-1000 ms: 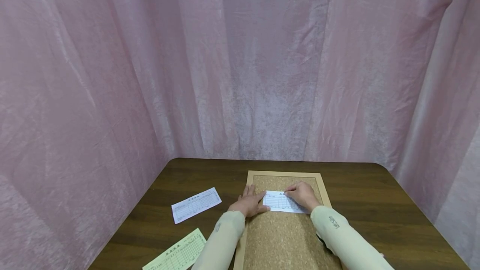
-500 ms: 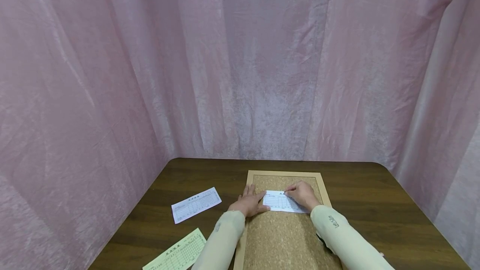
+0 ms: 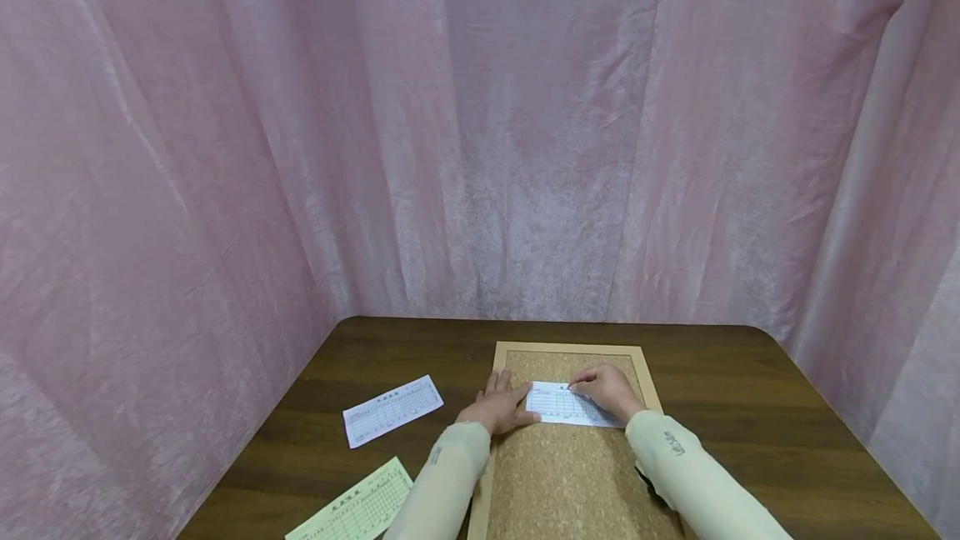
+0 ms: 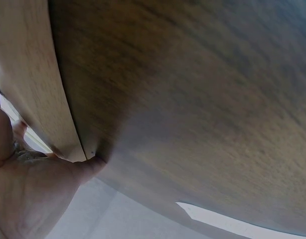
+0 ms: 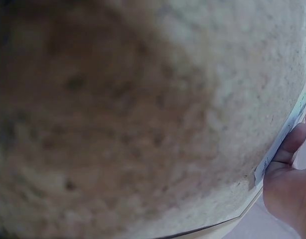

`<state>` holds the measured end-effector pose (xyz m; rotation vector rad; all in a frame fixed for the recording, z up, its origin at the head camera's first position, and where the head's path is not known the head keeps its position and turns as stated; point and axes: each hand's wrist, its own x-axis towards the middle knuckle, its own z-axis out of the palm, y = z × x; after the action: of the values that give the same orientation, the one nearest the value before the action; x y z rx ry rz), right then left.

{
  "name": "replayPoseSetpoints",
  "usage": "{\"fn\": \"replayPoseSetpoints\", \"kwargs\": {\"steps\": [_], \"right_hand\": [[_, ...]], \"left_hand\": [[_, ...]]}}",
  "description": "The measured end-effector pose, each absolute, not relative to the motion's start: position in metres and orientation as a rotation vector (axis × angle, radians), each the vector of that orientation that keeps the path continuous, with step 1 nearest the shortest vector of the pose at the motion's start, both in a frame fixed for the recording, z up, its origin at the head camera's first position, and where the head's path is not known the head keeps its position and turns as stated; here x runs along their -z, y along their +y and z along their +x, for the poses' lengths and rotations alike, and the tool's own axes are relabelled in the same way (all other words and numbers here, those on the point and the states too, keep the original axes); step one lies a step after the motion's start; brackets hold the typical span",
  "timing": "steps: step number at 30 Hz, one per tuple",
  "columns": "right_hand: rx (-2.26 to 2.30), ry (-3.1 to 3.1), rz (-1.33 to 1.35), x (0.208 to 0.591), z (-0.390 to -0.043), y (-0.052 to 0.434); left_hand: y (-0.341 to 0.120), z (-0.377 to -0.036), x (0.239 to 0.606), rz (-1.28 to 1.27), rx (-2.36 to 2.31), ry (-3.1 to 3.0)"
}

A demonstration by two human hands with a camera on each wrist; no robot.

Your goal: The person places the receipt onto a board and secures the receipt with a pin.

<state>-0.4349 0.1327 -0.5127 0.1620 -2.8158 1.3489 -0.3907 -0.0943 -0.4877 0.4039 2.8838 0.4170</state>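
Note:
A white printed slip (image 3: 551, 405) with a table grid lies across the upper part of a cork board (image 3: 558, 473). My left hand (image 3: 495, 407) rests on the board's left frame edge, fingers spread, its thumb and index finger at the slip's left end. In the left wrist view the left hand (image 4: 33, 189) reaches over the wooden frame (image 4: 36, 69). My right hand (image 3: 606, 390) lies over the slip's right part, fingers bent and fingertips together near the top edge. Whether anything small is between them is hidden. The right wrist view shows the right hand's thumb (image 5: 295, 137) along the slip (image 5: 277, 147).
A second white slip (image 3: 392, 411) and a green slip (image 3: 360, 502) lie on the dark wooden table (image 3: 720, 407), left of the board. Pink curtains (image 3: 540, 132) hang behind the table and at both sides.
My right wrist and sleeve have shifted slightly to the right, while the fingertips stay at the slip's top edge. The left hand and the slips have not moved.

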Motion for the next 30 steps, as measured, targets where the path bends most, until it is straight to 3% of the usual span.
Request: {"fn": "replayPoseSetpoints", "kwargs": {"steps": [30], "right_hand": [[-1.378,-2.825,0.096,0.5106,-0.4364,0.1303]], "left_hand": [[-0.0955,-0.3976,0.4966,0.405,-0.362,2.899]]}}
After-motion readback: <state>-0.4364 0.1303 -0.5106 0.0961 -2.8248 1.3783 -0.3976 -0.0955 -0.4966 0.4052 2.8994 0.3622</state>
